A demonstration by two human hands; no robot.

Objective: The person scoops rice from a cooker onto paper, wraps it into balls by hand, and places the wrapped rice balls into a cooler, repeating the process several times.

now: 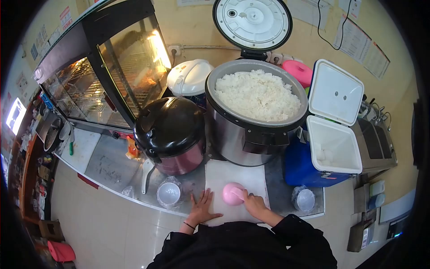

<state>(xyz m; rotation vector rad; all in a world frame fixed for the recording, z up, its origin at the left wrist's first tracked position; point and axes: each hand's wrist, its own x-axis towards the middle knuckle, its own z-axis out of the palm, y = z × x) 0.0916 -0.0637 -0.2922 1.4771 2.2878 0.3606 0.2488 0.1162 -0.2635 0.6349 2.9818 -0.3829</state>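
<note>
My right hand (254, 204) is closed around the handle of a pink scoop (231, 194). The scoop's rounded bowl faces up, over a white sheet of paper (219, 172) on the counter. My left hand (202, 208) lies flat with spread fingers at the sheet's lower left edge. Left of that hand is a white bowl (169, 193) in clear plastic. Behind the sheet stands a large rice cooker (228, 139) with its lid (253, 22) raised, heaped with white rice (260, 96).
A black-lidded cooker (170, 130) and a white paddle (147, 175) stand left, before a lit glass warming cabinet (130, 67). On the right are an open blue cooler box (298, 161) and another plastic-wrapped bowl (304, 199). The counter's front edge is close to my body.
</note>
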